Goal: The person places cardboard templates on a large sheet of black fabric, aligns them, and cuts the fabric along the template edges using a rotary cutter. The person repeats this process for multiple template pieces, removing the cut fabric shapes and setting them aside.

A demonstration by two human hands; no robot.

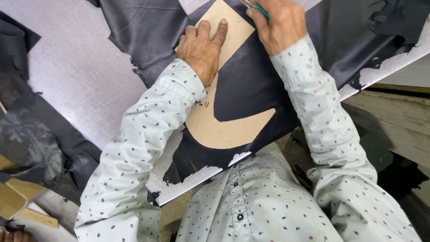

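One pale grey tabletop (71, 67), draped with one large dark leather sheet (251, 85). One tan cardboard pattern (224, 130), curved, flat on that sheet. Two hands: left hand (204, 47) pressing the pattern, fingers (220, 31) spread flat; right hand (280, 24) closed around one teal-handled cutting tool (260, 10) at the pattern's upper edge.

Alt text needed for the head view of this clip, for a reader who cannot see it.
A person's left hand presses a curved tan cardboard template flat on dark sheet material, while the right hand holds a teal-handled tool at the template's top edge. The material lies on a pale grey table; both sleeves are light and patterned.
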